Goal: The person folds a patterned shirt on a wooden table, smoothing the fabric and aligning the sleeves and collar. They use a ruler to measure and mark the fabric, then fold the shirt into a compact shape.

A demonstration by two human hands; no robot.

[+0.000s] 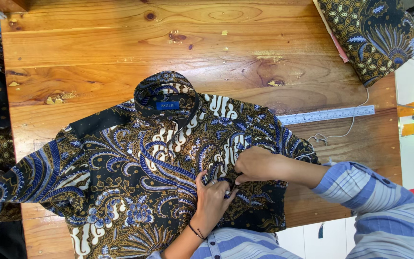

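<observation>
1. A patterned shirt in black, blue and cream is laid flat, front up, on the wooden bench, with its collar towards 12 o'clock and one sleeve spread out towards 9 o'clock
2. The left hand is seen at the shirt's front opening, at about 5 o'clock from the collar; its fingers are closed in a pinch on the edge of the shirt front
3. The right hand is placed just beside the left, at its 1 o'clock, fingers curled and gripping the same edge of fabric; the two hands are touching or nearly so
4. The shirt is thus found directly beneath both hands, most of it extending towards 9 and 7 o'clock from them
5. A clear ruler is laid on the bench at 2 o'clock from the hands, just beside the shirt's shoulder
6. A white cord is trailed below the ruler
7. A folded cloth of dark patterned fabric is seen at the bench's far corner, at 1 o'clock
</observation>
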